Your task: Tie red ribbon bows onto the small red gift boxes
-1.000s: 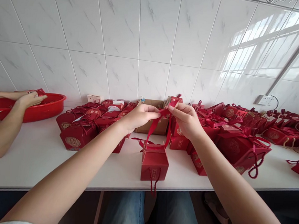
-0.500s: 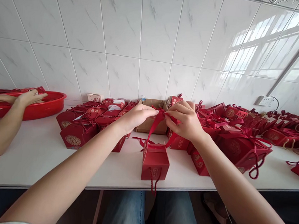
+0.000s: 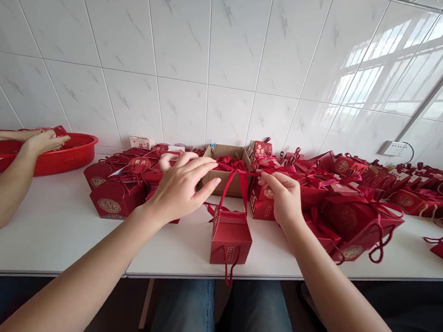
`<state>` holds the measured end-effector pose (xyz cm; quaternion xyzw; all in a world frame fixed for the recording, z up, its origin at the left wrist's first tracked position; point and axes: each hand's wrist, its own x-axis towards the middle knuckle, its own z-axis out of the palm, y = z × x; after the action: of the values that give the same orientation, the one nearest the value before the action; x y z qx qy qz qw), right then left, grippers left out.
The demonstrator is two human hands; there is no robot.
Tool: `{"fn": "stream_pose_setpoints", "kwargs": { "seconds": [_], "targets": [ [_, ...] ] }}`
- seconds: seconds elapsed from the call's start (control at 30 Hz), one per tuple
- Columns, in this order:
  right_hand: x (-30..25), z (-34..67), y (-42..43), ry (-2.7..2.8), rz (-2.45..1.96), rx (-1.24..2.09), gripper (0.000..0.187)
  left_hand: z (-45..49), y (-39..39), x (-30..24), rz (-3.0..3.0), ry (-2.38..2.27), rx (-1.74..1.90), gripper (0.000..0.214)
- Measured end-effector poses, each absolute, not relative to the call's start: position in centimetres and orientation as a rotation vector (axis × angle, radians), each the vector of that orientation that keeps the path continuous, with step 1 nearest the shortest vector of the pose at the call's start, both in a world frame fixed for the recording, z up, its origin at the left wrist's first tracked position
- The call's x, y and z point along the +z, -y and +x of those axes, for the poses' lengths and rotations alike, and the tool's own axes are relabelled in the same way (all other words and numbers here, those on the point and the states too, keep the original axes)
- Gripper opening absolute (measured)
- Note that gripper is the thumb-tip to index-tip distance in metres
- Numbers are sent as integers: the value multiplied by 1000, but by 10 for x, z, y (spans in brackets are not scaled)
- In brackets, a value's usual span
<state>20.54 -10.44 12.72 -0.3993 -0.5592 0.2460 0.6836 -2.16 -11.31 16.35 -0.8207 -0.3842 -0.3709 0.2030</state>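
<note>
A small red gift box [image 3: 231, 238] with a twisted cord handle stands near the table's front edge. From its top a red ribbon [image 3: 225, 189] rises to a knot, where a strand stretches sideways between my hands. My right hand [image 3: 286, 194] pinches the strand's right end between thumb and fingers. At the left end, my left hand [image 3: 184, 183] has its fingers stretched and thumb apart; the strand meets its fingertips and seems caught between the fingers. Behind the knot is an open cardboard carton [image 3: 225, 184] with red ribbon or packaging inside.
Finished-looking red boxes [image 3: 117, 196] cluster at left, and more ribboned boxes [image 3: 359, 218] crowd the right side. A co-worker's hands [image 3: 41, 141] are at a red basin [image 3: 78, 155] on the far left. The tiled wall [image 3: 180, 106] closes off the back.
My hands have moved apart from the knot, the left one leftward with its fingers spreading, the right one rightward and slightly down. The ribbon strand between them is now stretched out. The box stays in place.
</note>
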Motion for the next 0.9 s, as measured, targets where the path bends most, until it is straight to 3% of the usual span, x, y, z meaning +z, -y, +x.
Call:
{"fn": "stream_pose_setpoints", "kwargs": {
  "seconds": [0.13,0.57,0.9],
  "targets": [
    [99,234,122,1228,-1106,415,30,-58,117,136,-2261,1252,-968,33],
    [37,300,149,1718,-1553,-623,18,-131,146,80,-2404,1783,-695,22],
    [30,307,156,1782,-1699,-773,13,-136,144,44,-2439,1921,-846,17]
  ]
}}
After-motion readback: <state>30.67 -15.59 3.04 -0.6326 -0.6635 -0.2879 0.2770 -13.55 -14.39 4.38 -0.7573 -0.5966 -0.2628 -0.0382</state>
